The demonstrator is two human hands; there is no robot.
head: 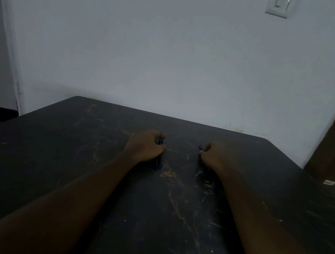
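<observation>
Dark blue sticks [157,162], pens perhaps, sit bunched in our left hand [145,147], fingers curled round them, mid-width on the tabletop [73,157] toward its far edge. Our right hand [211,158] pinches another blue piece [200,147]. In this dimness, we judge a loosened grip could let one roll away

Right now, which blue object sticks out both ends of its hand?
The one in the left hand: that blue object shows above and below the fist. The right hand shows only a tip of its blue piece.
</observation>
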